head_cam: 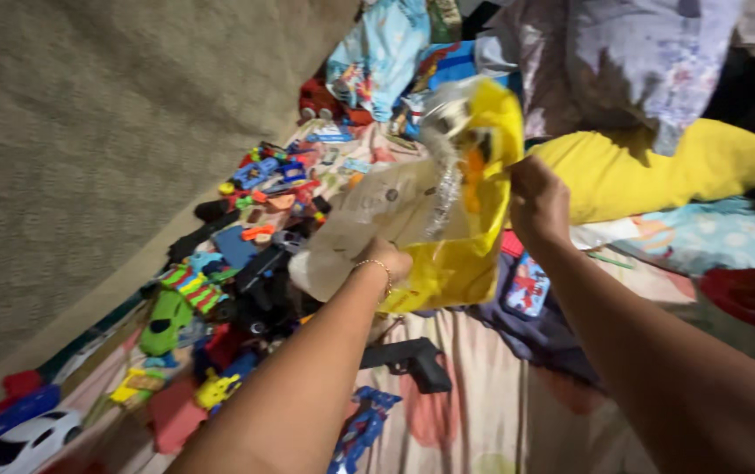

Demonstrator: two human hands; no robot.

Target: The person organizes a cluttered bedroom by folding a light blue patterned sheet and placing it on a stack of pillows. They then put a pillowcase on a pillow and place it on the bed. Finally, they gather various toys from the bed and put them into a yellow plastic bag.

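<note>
Bag: we hold a yellow and clear plastic bag (pixel 456 202) up above the bed, its mouth spread between our hands.
Left hand: our left hand (pixel 384 261) is closed on the bag's lower edge, fingers pinching the plastic.
Right hand: our right hand (pixel 537 204) grips the bag's far side, fist closed on it.
Contents: we see something dark and orange through the clear part; what it is, we cannot tell.
Toys: a heap of small toys (pixel 246 254) lies loose on the bedsheet (pixel 483 412), beside the wall.
Progress: we judge most is left, since nearly all the toys lie outside the bag.
</note>
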